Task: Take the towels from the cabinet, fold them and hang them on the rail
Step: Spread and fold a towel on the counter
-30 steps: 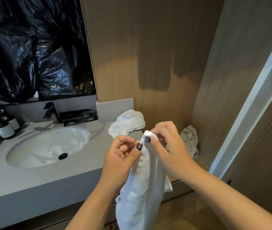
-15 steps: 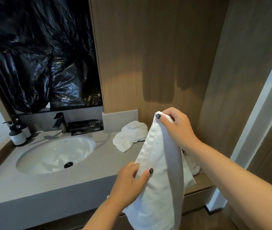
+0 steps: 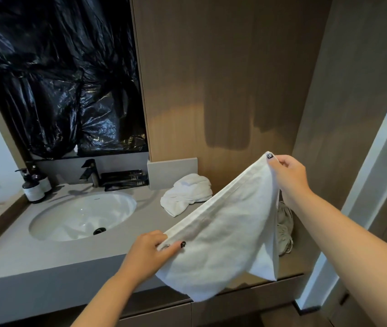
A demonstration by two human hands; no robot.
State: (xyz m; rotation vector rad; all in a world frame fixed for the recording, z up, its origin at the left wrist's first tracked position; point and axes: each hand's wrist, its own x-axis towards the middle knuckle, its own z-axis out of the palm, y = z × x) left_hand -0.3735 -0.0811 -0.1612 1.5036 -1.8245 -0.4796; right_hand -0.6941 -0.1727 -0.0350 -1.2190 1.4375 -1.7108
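Both hands are spreading further apart than half a second ago: the left hand is dropping low and near over the worktop edge, while the right hand is lifting high toward the wooden wall at the right. Between them the white towel is stretching open, its hemmed edge now running as a taut slanting line from one grip to the other.

Left fingers are pinching the lower corner against the thumb; right fingers are curling over the upper corner, thumb pressed to the cloth. Holding the two corners of one edge is likely meant to pull the towel flat so a straight fold can follow. Below the hem, the cloth is hanging loose in front of the worktop edge, one layer drooping behind at the right.

A second, crumpled towel is lying on the worktop far behind, right of the sink and apart from both hands. A beige drawstring bag is peeking out behind the held towel. No rail is showing.
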